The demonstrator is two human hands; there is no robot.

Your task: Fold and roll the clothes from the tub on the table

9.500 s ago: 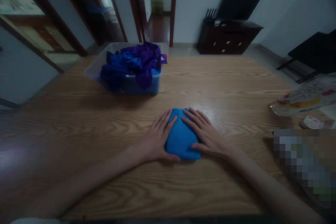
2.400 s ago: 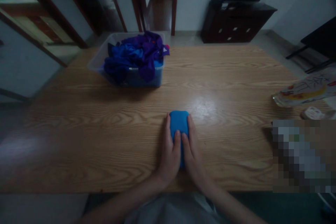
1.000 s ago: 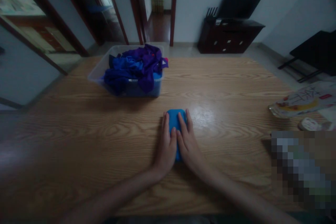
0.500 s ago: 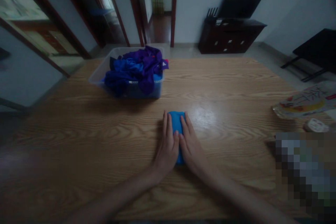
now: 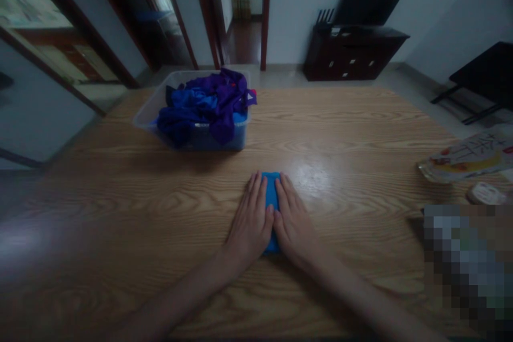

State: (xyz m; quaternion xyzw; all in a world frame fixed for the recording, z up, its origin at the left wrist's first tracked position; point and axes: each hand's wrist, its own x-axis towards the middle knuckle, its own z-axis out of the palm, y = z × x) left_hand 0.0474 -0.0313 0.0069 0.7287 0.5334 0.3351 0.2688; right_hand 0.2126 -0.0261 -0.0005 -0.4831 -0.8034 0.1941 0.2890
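Note:
A small folded bright blue cloth (image 5: 272, 195) lies on the wooden table (image 5: 360, 133) in front of me. My left hand (image 5: 250, 222) lies flat on its left half, fingers stretched forward and together. Beside it, my right hand (image 5: 292, 222) rests flat on the cloth's right half, fingers also straight. Only a narrow blue strip shows between the two hands, plus a bit at the near edge. Neither hand grips anything.
A clear plastic bin (image 5: 154, 112) heaped with blue and purple cloths (image 5: 208, 104) stands at the back left of the table. A printed plastic bag (image 5: 468, 155) and a small round object (image 5: 484, 192) lie at the right edge. A dark cabinet (image 5: 356, 51) stands against the far wall.
Over the frames the cloth went from a wide bundle to a narrow folded strip. In the last second both hands closed in over it, covering more of its top.

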